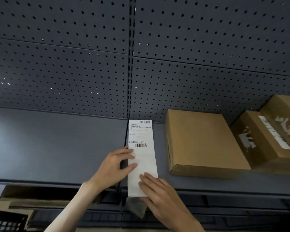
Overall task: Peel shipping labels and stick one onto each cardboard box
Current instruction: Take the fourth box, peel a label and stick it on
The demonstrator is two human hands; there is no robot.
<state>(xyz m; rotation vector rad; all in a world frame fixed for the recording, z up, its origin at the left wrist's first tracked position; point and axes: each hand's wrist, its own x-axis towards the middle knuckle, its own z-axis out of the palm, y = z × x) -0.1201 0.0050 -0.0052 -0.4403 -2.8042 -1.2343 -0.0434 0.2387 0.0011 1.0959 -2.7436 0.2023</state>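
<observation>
A long white strip of shipping labels [141, 148] lies flat on the dark grey shelf [57, 144], its printed barcodes at the far end. My left hand [113, 169] rests on the strip's left edge with straight fingers pressing down. At the near end, my right hand [159, 193] lies on the strip, fingers flat over it, where the strip hangs over the shelf's front edge. A plain cardboard box [204, 141] sits to the right of the strip, with no label on its top.
Further right stand two more cardboard boxes [264, 139], one bearing a white label and torn tape marks. A perforated metal back panel [141, 56] rises behind the shelf. A black crate [7, 221] and cardboard lie below at the lower left.
</observation>
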